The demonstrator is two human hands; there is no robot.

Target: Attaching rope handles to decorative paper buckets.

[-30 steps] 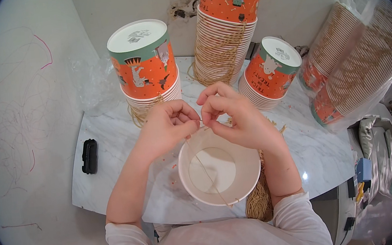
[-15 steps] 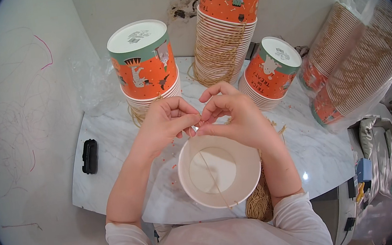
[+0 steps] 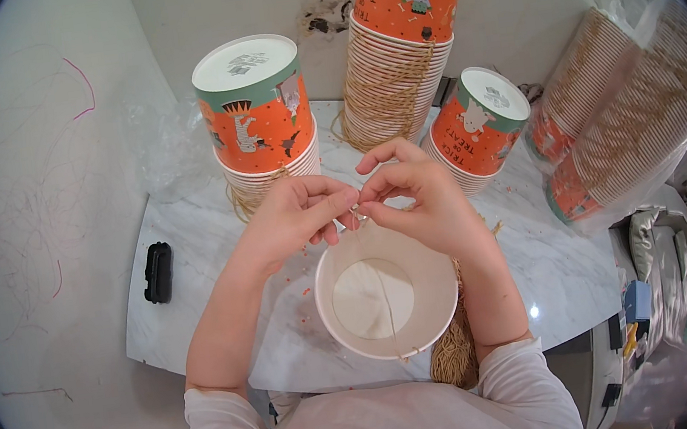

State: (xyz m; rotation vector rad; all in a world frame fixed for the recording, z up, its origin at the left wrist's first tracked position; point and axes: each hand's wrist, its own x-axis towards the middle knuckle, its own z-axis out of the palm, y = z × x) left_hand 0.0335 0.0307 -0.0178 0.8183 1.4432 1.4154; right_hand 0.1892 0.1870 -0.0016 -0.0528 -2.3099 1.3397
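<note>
A white-lined paper bucket (image 3: 437, 293) stands with its mouth up in front of me on the marble-patterned table. A thin tan cord (image 3: 386, 299) crosses its opening from the near rim up to my fingers. At the far rim, my left hand (image 3: 297, 220) pinches the cord between thumb and forefinger. My right hand (image 3: 418, 197) also pinches at the cord, close beside the left fingertips, its other fingers curled. What exactly lies between the fingertips is too small to make out. Beside the bucket, partly under my right forearm, hangs a bundle of tan cords (image 3: 454, 357).
Upside-down stacks of orange and green buckets stand at the back left (image 3: 257, 122), back middle (image 3: 396, 79) and right (image 3: 478, 125); cords hang on some. Plastic-wrapped stacks (image 3: 631, 110) are far right. A black case (image 3: 158, 272) lies left. Orange bits dot the table.
My fingertips have shifted slightly right, and my right fingers have opened a little around the cord. The cord across the bucket has swung right at its far end. The bucket has barely moved.
</note>
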